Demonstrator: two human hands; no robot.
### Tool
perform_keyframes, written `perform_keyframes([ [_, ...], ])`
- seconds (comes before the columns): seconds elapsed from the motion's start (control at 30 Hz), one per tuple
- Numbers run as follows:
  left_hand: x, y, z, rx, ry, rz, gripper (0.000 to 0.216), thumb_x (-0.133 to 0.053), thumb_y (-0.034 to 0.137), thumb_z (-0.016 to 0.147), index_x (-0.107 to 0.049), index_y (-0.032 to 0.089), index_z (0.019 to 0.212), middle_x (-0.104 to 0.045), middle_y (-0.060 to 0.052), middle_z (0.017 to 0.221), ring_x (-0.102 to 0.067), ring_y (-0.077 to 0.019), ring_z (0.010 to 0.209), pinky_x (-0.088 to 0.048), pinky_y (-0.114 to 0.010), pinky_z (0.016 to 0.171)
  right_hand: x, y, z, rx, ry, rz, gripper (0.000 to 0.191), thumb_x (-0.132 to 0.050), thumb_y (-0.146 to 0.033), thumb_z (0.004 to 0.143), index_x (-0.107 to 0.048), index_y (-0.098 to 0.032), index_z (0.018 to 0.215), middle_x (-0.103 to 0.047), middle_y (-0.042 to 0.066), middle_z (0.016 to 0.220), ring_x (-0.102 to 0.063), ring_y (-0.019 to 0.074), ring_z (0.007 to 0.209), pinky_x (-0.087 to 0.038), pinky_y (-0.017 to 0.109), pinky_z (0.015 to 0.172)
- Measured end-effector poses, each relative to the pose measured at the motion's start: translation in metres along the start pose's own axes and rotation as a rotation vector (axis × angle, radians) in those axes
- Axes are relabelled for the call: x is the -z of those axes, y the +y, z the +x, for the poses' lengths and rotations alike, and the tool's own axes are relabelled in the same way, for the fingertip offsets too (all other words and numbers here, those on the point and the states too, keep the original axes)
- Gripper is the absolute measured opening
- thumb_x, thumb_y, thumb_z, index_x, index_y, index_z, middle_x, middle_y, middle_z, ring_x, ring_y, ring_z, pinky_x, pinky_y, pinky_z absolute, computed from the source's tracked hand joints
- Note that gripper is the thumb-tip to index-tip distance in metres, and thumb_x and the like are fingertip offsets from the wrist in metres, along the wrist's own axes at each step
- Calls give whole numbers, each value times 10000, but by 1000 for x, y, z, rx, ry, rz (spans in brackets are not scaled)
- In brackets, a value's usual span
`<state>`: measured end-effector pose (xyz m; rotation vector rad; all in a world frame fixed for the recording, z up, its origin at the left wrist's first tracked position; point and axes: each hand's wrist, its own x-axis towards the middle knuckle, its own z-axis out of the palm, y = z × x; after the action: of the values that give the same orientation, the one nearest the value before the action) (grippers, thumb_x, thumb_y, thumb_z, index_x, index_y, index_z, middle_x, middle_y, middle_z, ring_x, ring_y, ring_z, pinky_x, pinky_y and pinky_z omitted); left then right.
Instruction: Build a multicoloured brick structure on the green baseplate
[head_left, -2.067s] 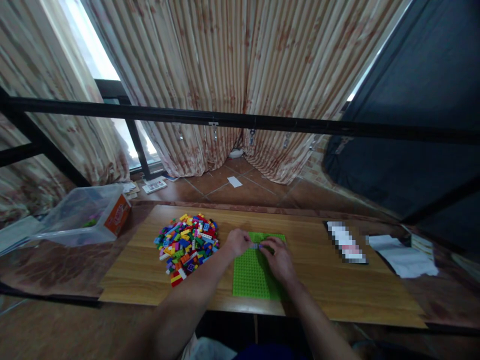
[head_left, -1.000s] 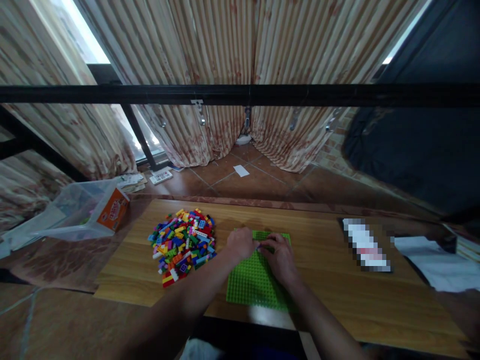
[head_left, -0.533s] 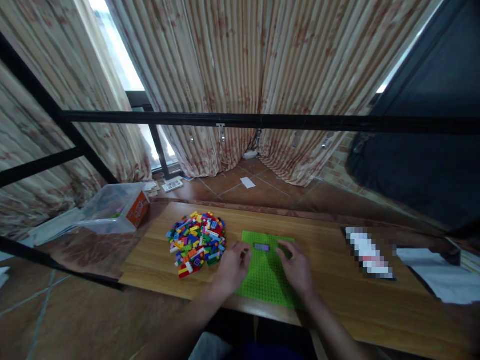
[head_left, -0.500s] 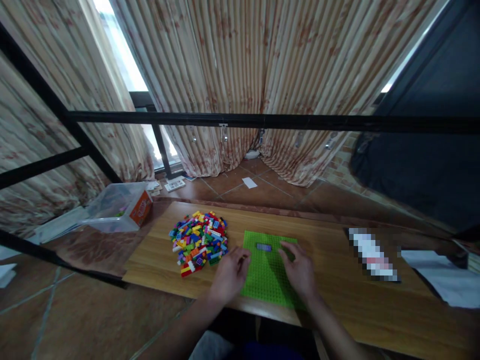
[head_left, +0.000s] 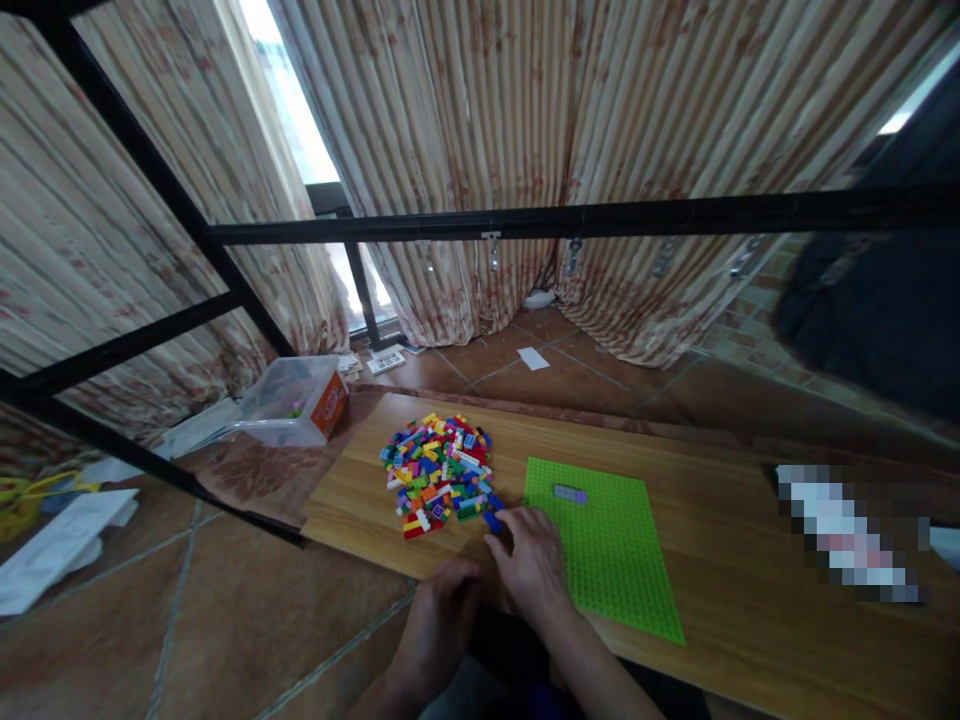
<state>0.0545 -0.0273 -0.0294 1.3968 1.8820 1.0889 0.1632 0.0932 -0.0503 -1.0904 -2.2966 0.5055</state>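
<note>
A heap of mixed toy building bricks (head_left: pixel 439 470) lies on the wooden table. At its near right edge is a blue brick (head_left: pixel 493 519), with the fingertips of my right hand (head_left: pixel 531 560) right at it; whether they touch cannot be told. The thumb and forefinger of that hand are apart. My left hand (head_left: pixel 444 610) is curled closed at the table's front edge, and its fingertips are hidden. On the green baseplate (head_left: pixel 615 550), right of my right hand, a small grey and purple brick piece (head_left: pixel 571 494) sits near the far left corner.
The wooden table (head_left: pixel 720 580) bears a blurred flat object (head_left: pixel 844 535) at right. A clear plastic bin (head_left: pixel 289 405) with an orange label stands on the floor at left. A black metal rail (head_left: pixel 420 230) crosses in front of the curtains (head_left: pixel 465 120).
My right hand has moved left, from over the baseplate to the edge of the brick heap. My left hand has drawn back toward me. The view has turned left.
</note>
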Motion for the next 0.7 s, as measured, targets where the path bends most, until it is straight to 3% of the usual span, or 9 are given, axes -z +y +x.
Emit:
perform_keyframes([
  [0.23, -4, 0, 9, -39, 7, 27, 172, -478, 179, 890, -648, 193, 899, -673, -28, 837, -634, -165, 779, -503, -263, 712, 7, 2, -9, 37, 19, 110, 145, -558, -180, 869, -657, -242, 954, -685, 36, 942, -574, 230, 923, -436, 382, 831],
  [0.4, -16, 17, 29, -120, -15, 97, 165, -477, 183, 894, -639, 201, 921, -671, -45, 878, -646, -173, 810, -531, -281, 723, 46, 58, -24, -39, 145, 118, 215, -508, -253, 917, -654, -242, 1073, -679, 51, 1034, -578, 228, 988, -460, 391, 867],
  [0.5, -32, 33, 49, -255, -37, 186, 242, -495, 153, 871, -623, 198, 1071, -659, -88, 1075, -622, -212, 1023, -526, -359, 889, 72, 101, -20, -129, 236, 34, 231, -498, -302, 921, -681, -219, 1035, -675, 77, 1028, -583, 242, 986, -467, 413, 876],
  [0.6, -54, 46, 71, -380, -75, 300, 370, -520, 150, 855, -561, 185, 1221, -596, -113, 1243, -545, -246, 1171, -464, -452, 1012, 87, 127, -5, -125, 193, -32, 239, -498, -279, 912, -702, -208, 1015, -677, 81, 1001, -583, 244, 963, -465, 425, 885],
  [0.7, -74, 54, 91, -392, -118, 395, 489, -554, 161, 836, -490, 164, 1322, -533, -129, 1340, -476, -275, 1256, -413, -496, 1067, 89, 136, 11, -100, 127, -39, 229, -512, -242, 898, -714, -205, 997, -677, 78, 974, -577, 236, 951, -463, 413, 889],
])
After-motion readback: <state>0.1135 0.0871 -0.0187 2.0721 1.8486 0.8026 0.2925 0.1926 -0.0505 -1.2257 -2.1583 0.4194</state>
